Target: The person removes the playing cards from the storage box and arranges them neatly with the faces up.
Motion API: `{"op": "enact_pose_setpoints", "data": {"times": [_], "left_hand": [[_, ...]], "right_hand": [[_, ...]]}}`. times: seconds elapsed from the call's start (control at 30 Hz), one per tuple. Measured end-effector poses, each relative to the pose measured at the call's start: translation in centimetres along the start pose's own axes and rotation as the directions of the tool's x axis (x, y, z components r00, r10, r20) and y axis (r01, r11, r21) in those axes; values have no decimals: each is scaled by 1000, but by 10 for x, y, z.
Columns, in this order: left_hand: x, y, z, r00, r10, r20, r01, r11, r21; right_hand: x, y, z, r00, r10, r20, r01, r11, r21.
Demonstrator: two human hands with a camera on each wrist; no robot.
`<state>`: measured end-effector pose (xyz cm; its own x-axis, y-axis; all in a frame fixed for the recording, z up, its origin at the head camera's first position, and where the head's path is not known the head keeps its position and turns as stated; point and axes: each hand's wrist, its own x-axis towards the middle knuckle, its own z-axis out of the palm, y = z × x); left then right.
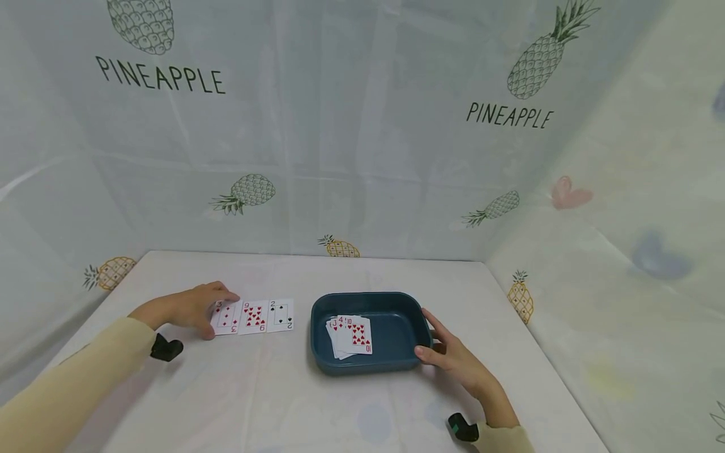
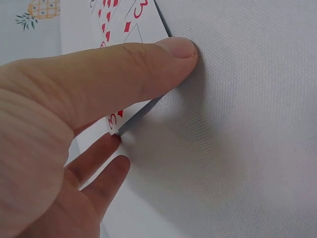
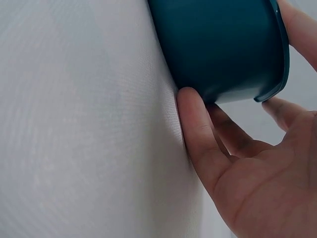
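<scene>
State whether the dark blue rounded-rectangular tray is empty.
Not empty: white rectangular playing cards lie face up, overlapping, inside the dark blue rounded-rectangular tray.

The head view looks forward and down from the near side of the white cloth-covered table (image 1: 328,409), far enough back to reach the pale pineapple-printed curtain (image 1: 351,126); the left wrist view looks from very near past the bare left hand (image 1: 192,308), rolled so the tabletop fills its right side; it shares with the head view that hand and the white playing card with red diamonds (image 1: 228,318); the right wrist view, also rolled, looks closely past the bare right hand (image 1: 455,355); it shares with the head view one end of the dark teal rounded-rectangular dish (image 1: 368,367).
</scene>
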<state>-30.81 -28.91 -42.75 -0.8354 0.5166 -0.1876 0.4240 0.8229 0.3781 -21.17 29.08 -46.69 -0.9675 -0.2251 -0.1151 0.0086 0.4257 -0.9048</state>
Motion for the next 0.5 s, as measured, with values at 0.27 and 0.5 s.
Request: {"op": "enact_pose_setpoints", "data": {"times": [0.27,0.5], "left_hand": [[3,-4,1,1000,-15,17,15,1000,9],[3,-3,2,1000,-11,23,10,999,33]], "right_hand": [[1,1,0,1000,-2,-3,2,1000,-2],[2,2,0,1000,-7,-1,7,1000,-8]]}}
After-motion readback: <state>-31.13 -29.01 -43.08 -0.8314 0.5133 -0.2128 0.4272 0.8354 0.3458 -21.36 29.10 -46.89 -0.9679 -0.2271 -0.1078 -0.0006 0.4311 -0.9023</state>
